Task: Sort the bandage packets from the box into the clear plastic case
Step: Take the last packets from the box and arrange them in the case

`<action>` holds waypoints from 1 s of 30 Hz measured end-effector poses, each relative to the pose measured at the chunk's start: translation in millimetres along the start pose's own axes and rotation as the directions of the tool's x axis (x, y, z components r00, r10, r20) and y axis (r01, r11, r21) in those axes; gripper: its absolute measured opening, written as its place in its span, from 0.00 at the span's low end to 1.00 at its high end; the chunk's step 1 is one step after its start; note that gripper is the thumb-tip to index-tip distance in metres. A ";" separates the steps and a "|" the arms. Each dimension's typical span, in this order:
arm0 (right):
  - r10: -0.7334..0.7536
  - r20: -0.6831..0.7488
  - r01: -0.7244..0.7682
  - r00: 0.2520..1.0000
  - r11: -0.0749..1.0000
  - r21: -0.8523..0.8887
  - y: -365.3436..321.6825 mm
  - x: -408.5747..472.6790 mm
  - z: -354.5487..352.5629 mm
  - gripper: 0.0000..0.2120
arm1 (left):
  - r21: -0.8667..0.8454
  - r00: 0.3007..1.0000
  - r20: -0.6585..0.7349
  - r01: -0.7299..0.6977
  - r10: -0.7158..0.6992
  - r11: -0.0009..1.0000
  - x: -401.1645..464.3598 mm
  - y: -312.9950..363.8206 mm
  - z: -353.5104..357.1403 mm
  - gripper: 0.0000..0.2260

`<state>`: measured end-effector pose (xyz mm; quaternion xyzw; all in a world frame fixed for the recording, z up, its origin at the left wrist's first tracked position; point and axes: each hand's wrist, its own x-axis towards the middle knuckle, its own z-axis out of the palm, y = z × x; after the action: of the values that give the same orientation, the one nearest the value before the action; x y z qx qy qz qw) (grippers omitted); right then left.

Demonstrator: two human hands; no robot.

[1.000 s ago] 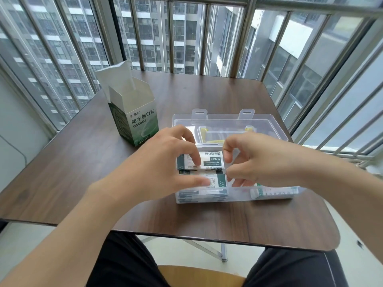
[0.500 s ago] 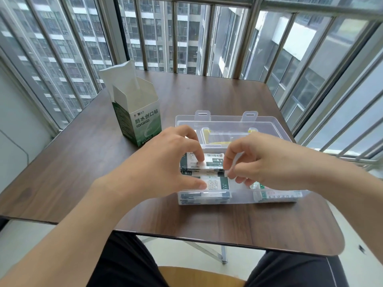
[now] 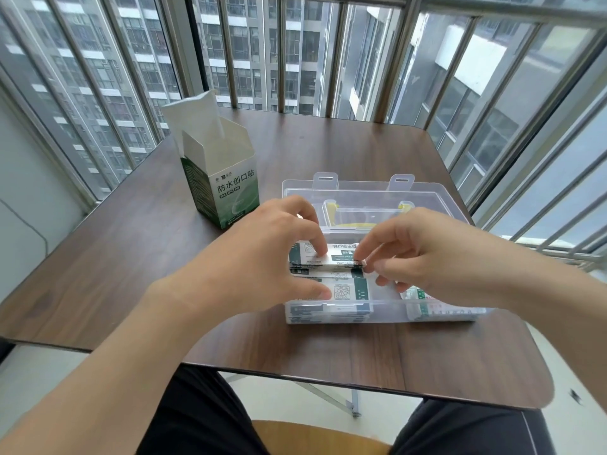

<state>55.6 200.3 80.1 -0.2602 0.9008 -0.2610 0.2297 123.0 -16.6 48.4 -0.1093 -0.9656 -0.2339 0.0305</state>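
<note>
Both my left hand (image 3: 262,257) and right hand (image 3: 423,257) are pinching a bandage stack (image 3: 328,257) over the clear case (image 3: 368,192); loose packets risk fanning out, slipping onto the worktop (image 3: 131,244).

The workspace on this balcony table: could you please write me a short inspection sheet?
Surface: dark wood table.
Job's things: green bandage box upright, flaps open; clear plastic case open, lid back; bandage packets stacked in it.
Clutter: white tube in the case's right side.
Hands: left hand and right hand both pinch the top packets.
Cables: nothing seen.
Surroundings: window railing, tower blocks outside.
</note>
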 end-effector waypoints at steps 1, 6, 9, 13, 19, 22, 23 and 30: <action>-0.010 -0.027 0.010 1.000 1.000 -0.003 0.2 1.0 1.9 0.07 | 0.004 1.000 0.005 0.002 -0.002 1.000 -0.1 0.0 0.0 0.18; -0.026 -0.109 0.015 0.994 0.995 -0.096 -6.4 5.7 9.8 0.14 | -0.004 1.000 -0.003 0.001 -0.001 1.000 1.2 -0.1 0.3 0.18; -0.028 -0.087 0.013 0.996 0.986 -0.167 -9.7 9.2 11.5 0.18 | 0.005 1.000 0.005 0.011 -0.011 1.000 1.1 0.6 -0.2 0.18; -0.056 -0.084 0.029 0.995 0.957 -0.289 -12.1 14.8 14.1 0.18 | 0.021 1.000 0.014 0.014 -0.014 1.000 1.4 0.9 -0.4 0.18; -0.149 -0.038 0.108 0.988 0.849 -0.518 -15.5 22.6 13.1 0.19 | 0.057 0.999 0.039 0.008 -0.011 0.998 3.5 3.2 -2.5 0.20; -0.178 0.037 0.165 0.983 0.787 -0.594 -19.9 21.1 7.8 0.22 | 0.057 0.999 0.041 0.013 -0.015 0.998 3.5 3.7 -3.1 0.20; -0.190 0.056 0.184 0.980 0.770 -0.611 -20.9 20.9 5.9 0.23 | 0.059 0.999 0.042 0.013 -0.016 0.998 3.4 3.8 -3.1 0.20; -0.266 0.109 0.277 0.958 0.755 -0.594 -18.6 24.5 -4.3 0.19 | 0.039 0.999 0.041 0.010 -0.012 0.999 2.9 2.3 -3.7 0.19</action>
<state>41.2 173.8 87.5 -0.4499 0.8871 0.0113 0.1024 120.7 -15.8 53.1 -0.1082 -0.9709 -0.2132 0.0113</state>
